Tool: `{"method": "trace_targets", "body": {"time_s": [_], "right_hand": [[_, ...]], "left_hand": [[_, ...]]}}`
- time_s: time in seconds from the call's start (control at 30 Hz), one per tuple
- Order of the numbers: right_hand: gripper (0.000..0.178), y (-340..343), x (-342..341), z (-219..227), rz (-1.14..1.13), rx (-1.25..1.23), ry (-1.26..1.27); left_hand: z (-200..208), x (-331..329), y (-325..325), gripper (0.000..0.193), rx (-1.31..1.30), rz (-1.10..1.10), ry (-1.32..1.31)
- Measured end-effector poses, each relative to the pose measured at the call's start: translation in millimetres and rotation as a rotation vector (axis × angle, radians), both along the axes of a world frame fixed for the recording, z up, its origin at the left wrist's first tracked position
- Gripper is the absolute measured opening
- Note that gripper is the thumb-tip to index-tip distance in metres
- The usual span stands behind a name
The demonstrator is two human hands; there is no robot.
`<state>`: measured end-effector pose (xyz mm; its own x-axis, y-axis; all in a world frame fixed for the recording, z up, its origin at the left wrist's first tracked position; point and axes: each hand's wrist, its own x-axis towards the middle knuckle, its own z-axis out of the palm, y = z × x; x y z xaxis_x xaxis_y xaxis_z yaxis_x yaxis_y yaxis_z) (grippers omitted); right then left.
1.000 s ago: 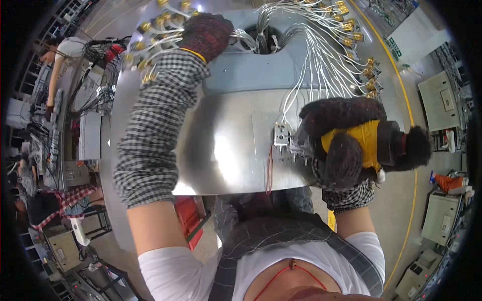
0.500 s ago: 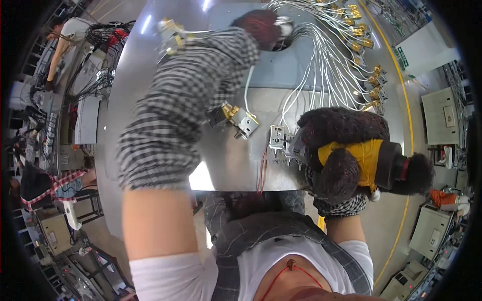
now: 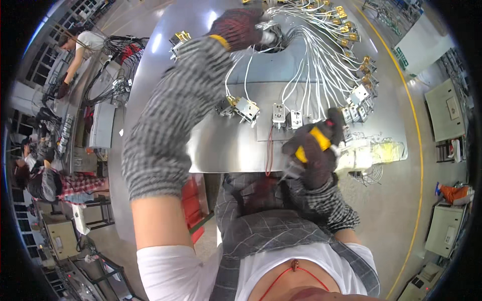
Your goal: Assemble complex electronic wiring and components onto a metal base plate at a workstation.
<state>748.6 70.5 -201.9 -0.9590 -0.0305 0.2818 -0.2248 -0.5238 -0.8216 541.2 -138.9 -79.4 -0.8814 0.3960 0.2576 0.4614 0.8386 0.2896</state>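
My left hand (image 3: 240, 30), in a dark red glove, reaches to the far part of the table, closed around the bundle of white cables (image 3: 271, 36). My right hand (image 3: 316, 160), also gloved and blurred by motion, grips a yellow-and-black power driver (image 3: 321, 138) above the table's near edge. Just beyond it two small metal connector boxes, one (image 3: 278, 114) and another (image 3: 296, 119), sit side by side on white leads. A tilted metal box with brass fittings (image 3: 247, 109) lies left of these. More metal boxes (image 3: 357, 98) stand to the right.
Several brass-ended leads (image 3: 351, 35) fan out along the table's right side. Another brass-fitted piece (image 3: 181, 40) lies at the far left. A red cord (image 3: 269, 150) hangs over the near edge. People work at benches on the left; one wears white (image 3: 90, 44).
My right hand has drawn nearer to me with the power driver and turned it, uncovering the metal boxes on the right. My left hand has shifted slightly left, still at the cable bundle.
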Motion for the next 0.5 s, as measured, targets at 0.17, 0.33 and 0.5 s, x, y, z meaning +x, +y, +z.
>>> {"method": "trace_targets", "body": {"time_s": [0.17,0.33,0.5], "right_hand": [[0.049,36,-18,24,-0.244,0.193,-0.218],[0.05,91,-77,27,-0.28,0.316,-0.042],[0.065,134,-147,41,-0.327,0.177,-0.152]], "left_hand": [[-35,106,-25,0.052,-0.439,-0.234,-0.145],[-62,146,-2,0.021,-0.652,-0.243,0.087],[-70,145,33,0.017,-0.77,-0.017,-0.133]]}}
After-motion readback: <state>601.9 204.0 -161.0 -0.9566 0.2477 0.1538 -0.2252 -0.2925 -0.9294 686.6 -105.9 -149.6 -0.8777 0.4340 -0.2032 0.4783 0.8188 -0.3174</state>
